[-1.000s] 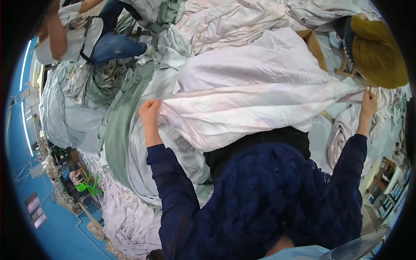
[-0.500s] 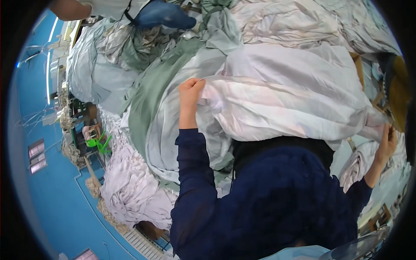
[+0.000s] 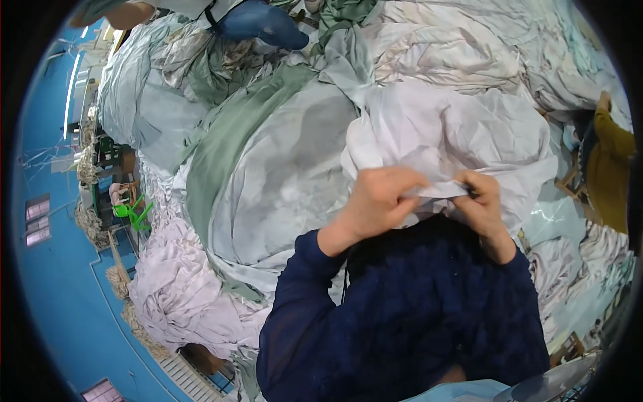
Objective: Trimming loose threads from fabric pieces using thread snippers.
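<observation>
- The left hand [image 3: 378,201] pinches the near edge of a pale cloth [image 3: 402,134] between thumb and fingers; it is slightly blurred.
- The right hand [image 3: 483,204] grips the same edge just beside it, fingers curled in, with a short strip of cloth running between the two.
- The pale cloth lies bunched in soft folds, from the far edge of the person's black lap [image 3: 402,249] out toward a heap of cream cloth [image 3: 442,47].
- At the pale cloth's left edge, a smooth grey-white cloth [image 3: 281,181] spreads out, bordered on its own left by a curved green cloth [image 3: 218,157].
- Near that grey-white cloth's lower left edge sits a crumpled pinkish-white heap [image 3: 177,288].
- Beyond the green cloth's far end shows a co-worker's blue trouser leg [image 3: 261,25].
- Well to the right is another person in a mustard garment [image 3: 611,181].
- Far left, a bright green chair [image 3: 134,214] stands near a blue wall [image 3: 53,288].
</observation>
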Action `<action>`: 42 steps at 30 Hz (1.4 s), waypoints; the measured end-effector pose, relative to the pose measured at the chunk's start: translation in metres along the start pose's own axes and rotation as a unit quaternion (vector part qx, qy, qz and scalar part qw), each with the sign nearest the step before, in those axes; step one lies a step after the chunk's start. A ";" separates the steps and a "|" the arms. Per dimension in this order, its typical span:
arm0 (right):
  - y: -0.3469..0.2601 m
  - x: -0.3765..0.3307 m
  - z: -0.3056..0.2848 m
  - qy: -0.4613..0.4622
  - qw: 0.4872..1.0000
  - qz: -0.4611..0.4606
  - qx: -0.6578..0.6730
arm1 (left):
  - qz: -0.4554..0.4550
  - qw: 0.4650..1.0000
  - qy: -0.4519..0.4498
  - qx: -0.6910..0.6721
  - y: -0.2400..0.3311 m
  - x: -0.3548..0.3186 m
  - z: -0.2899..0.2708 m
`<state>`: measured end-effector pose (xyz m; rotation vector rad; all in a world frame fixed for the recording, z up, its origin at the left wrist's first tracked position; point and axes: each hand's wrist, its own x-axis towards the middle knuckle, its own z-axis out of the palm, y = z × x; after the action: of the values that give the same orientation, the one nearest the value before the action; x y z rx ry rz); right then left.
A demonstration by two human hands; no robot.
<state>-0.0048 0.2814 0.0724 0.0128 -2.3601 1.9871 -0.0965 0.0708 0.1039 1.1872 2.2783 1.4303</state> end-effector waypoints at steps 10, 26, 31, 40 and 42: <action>-0.062 -0.090 -0.092 0.253 0.948 -0.162 -0.109 | -0.114 0.962 -0.126 -0.212 -0.092 0.024 0.011; 0.021 -0.233 -0.391 0.626 0.769 -0.057 0.116 | -0.183 0.968 0.010 -0.174 -0.200 0.038 -0.053; 0.063 -0.205 -0.379 0.648 0.666 0.004 0.369 | -0.258 0.932 0.050 -0.250 -0.184 0.055 -0.061; 0.059 -0.218 -0.360 0.625 0.755 -0.061 0.189 | -0.303 0.938 0.055 -0.161 -0.198 0.064 -0.058; 0.013 -0.191 -0.286 0.484 0.784 -0.029 -0.388 | -0.283 0.943 0.073 -0.159 -0.175 0.069 -0.038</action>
<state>0.1963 0.5599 0.0987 -0.7467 -2.1012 0.5269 -0.2535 0.0584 -0.0053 0.2997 2.1103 1.5881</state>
